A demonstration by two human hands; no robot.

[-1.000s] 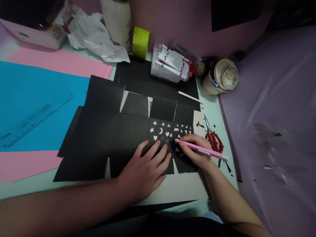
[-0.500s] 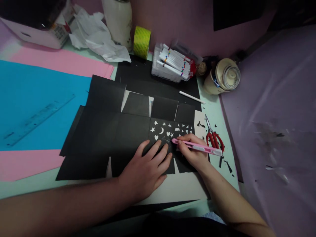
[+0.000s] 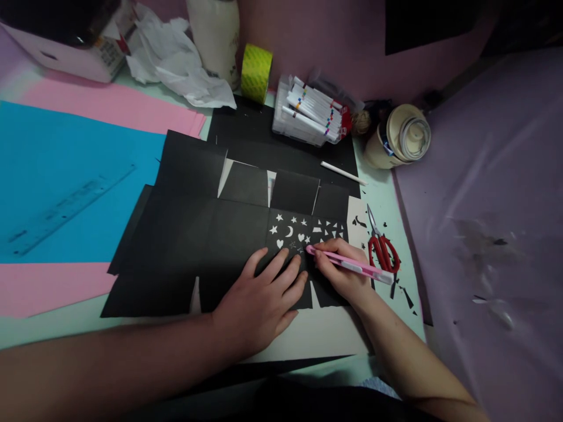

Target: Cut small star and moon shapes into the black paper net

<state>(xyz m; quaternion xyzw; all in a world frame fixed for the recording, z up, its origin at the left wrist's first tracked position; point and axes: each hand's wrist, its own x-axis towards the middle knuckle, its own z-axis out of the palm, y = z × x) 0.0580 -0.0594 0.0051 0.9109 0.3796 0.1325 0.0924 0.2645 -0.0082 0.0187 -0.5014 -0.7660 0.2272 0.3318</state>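
Black paper [image 3: 180, 234] with slits and folded flaps lies across the table. Its right part has cut-out stars, hearts, a moon and small triangles. My left hand [image 3: 264, 299] rests flat on the paper with its fingers spread, just below the shapes. In my right hand [image 3: 345, 272] is a pink craft knife [image 3: 352, 262], held like a pen. The knife's tip meets the paper beside an outlined star, close to my left fingertips; the blade is too small to make out.
Red-handled scissors [image 3: 383, 252] and black scraps lie at the right. Behind are a box of markers [image 3: 308, 117], yellow tape [image 3: 255, 73], a cup [image 3: 380, 146] and crumpled tissue [image 3: 176, 58]. A clear ruler [image 3: 70, 211] lies on blue paper [image 3: 26, 158] at the left.
The camera view has shifted slightly. My left hand stays flat on the paper, and my right hand still holds the knife at almost the same spot.
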